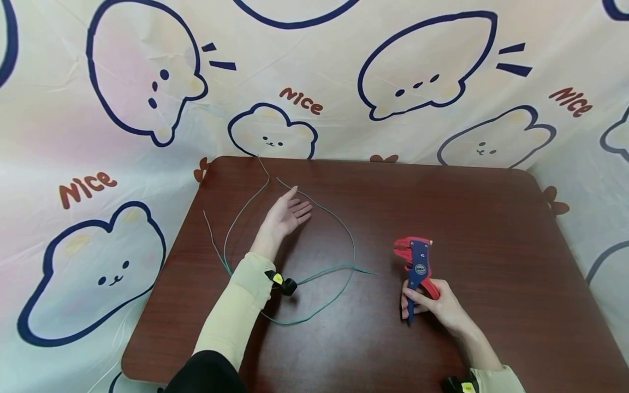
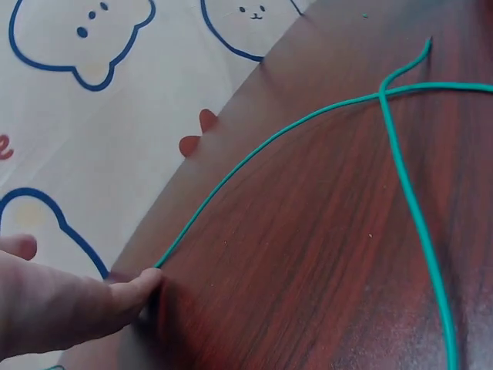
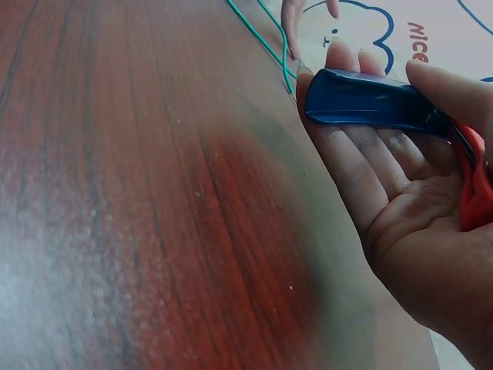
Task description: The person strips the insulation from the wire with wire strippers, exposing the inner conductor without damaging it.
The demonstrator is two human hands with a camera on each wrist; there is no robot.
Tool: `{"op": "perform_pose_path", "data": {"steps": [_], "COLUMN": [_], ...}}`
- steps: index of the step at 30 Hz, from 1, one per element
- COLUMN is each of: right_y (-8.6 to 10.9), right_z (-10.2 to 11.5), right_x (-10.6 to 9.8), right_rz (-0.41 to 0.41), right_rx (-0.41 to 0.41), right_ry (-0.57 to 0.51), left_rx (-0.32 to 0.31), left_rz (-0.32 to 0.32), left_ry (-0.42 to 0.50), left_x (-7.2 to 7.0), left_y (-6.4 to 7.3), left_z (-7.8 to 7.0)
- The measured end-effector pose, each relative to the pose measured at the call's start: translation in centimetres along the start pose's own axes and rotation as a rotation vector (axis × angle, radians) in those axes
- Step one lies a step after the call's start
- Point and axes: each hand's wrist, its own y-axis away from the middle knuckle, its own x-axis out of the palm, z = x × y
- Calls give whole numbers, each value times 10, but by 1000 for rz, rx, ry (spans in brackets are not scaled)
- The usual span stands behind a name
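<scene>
A wire stripper [image 1: 419, 262] with a blue body and red jaw and handle is in my right hand [image 1: 439, 305]. Its head points away from me. The thumb lies along the blue handle [image 3: 370, 100] in the right wrist view, with fingers on the far side and the red handle [image 3: 477, 189] by the palm. My left hand [image 1: 287, 214], fingers extended and palm turned up to the right, is over the far left of the table, inside a loose loop of thin green wire [image 1: 354, 245]. In the left wrist view, a fingertip overlaps the green wire [image 2: 258, 148].
The brown wooden table [image 1: 467, 207] has rounded corners. Wire ends lie at its left side and far edge, and strands cross right of the left forearm. A cartoon-print cloth [image 1: 339, 65] hangs behind and beside the table.
</scene>
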Motion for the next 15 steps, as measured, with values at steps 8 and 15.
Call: {"op": "perform_pose_path", "data": {"steps": [8, 15], "right_y": [1, -1], "right_z": [-1, -1], "right_x": [1, 2], "right_rz": [0, 4], "right_rx": [5, 6], "right_ry": [8, 14], "left_rx": [-40, -82], "left_rz": [-3, -19], "left_ry": [160, 154], "left_x": [-5, -2], "left_y": [-9, -13], "left_z": [-4, -10]}}
